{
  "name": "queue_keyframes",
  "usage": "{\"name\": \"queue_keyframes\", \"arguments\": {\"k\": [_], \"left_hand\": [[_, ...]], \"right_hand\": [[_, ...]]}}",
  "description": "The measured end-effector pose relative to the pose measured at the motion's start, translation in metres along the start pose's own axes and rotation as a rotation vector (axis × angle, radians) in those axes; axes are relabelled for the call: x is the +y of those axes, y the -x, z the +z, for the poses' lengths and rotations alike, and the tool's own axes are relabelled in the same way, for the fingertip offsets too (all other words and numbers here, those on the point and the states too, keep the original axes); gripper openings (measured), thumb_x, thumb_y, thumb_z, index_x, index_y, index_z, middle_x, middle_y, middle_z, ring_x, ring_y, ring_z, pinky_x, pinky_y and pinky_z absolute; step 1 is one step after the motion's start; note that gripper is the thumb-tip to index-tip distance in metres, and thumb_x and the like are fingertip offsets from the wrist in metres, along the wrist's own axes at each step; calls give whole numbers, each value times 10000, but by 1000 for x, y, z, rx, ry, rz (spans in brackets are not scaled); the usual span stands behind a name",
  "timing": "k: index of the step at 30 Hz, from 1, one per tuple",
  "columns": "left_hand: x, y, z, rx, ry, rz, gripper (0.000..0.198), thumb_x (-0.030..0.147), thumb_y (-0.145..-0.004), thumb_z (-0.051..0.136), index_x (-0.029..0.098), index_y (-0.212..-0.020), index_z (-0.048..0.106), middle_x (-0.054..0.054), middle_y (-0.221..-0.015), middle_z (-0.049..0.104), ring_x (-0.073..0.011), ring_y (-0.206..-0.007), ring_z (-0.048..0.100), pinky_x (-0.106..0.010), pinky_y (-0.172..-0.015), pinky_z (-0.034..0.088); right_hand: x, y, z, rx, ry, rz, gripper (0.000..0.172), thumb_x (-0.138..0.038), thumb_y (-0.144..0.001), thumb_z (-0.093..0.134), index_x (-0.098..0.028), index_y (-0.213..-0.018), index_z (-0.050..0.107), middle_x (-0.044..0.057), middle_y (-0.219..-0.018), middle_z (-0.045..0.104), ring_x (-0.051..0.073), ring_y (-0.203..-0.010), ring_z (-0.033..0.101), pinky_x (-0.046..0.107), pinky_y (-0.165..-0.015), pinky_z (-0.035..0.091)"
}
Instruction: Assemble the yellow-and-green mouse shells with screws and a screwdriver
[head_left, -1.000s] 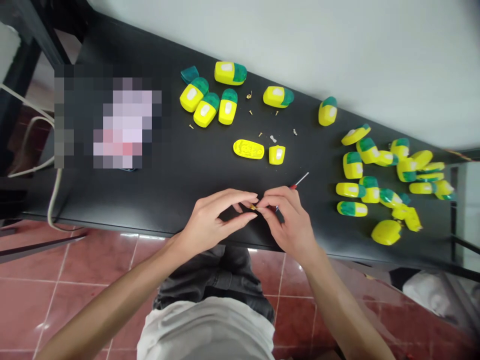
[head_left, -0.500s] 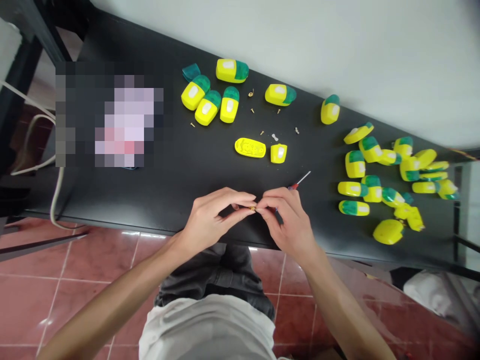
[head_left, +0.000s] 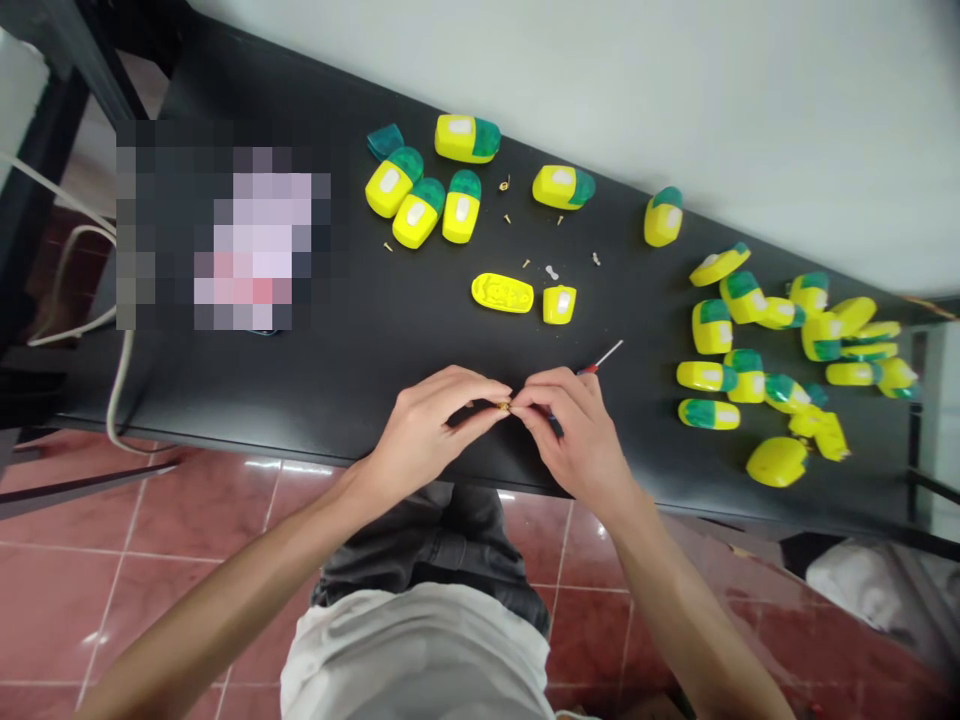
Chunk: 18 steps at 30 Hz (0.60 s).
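My left hand (head_left: 435, 425) and my right hand (head_left: 574, 432) meet above the black tabletop, their fingertips pinching a tiny brass part (head_left: 502, 406). A slim red-and-white-handled screwdriver (head_left: 602, 357) sticks out past my right fingers, its tip hidden. Farther off lie a flat yellow plastic shell (head_left: 502, 292), a small yellow-and-white block (head_left: 559, 304) and several tiny brass screws (head_left: 525, 263). Yellow-and-green capsule-shaped cases (head_left: 418, 212) stand in a group at the back, and more (head_left: 709, 328) are heaped to the right.
The black table (head_left: 300, 390) runs diagonally along a white wall (head_left: 675, 90). A pixelated blurred patch (head_left: 225, 225) covers its left part. A pale cable (head_left: 120, 390) hangs off the left edge, above a red tiled floor (head_left: 187, 510). My lap lies below.
My hands stay together on the brass part, their fingers shifting slightly. The whole view drifts a little, and the table objects keep their places.
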<state>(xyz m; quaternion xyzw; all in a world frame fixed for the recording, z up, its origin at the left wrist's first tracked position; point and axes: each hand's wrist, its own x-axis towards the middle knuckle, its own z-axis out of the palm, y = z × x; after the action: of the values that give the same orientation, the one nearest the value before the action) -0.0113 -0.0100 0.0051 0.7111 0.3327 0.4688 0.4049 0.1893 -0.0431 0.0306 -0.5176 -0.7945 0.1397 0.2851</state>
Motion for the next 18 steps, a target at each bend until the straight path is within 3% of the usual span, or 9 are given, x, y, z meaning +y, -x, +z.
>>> {"name": "queue_keyframes", "arguments": {"k": [4, 8, 18], "left_hand": [[-4, -3, 0, -67, -98, 21, 52, 170, -957, 772, 191, -1004, 768, -30, -931, 825, -172, -924, 746, -321, -853, 620], [-6, -5, -3, -98, -134, 26, 18, 192, -956, 777, 206, -945, 775, -27, -927, 814, -170, -919, 700, -317, -844, 575], [-7, -3, 2, -197, -313, -31, 27, 197, -989, 737, 202, -1008, 756, -21, -897, 782, -192, -939, 657, -337, -830, 487]], "right_hand": [[6, 0, -1, -52, 34, 5, 114, -186, -1081, 564, -250, -997, 608, 8, -965, 731, 170, -848, 672, 382, -814, 390], [7, 1, 1, -55, 29, -4, 113, -181, -1077, 570, -245, -995, 613, 8, -963, 725, 171, -868, 671, 380, -807, 384], [13, 3, 2, -125, 83, -25, 118, -204, -1090, 559, -240, -991, 610, 18, -945, 719, 180, -848, 656, 378, -772, 373]]}}
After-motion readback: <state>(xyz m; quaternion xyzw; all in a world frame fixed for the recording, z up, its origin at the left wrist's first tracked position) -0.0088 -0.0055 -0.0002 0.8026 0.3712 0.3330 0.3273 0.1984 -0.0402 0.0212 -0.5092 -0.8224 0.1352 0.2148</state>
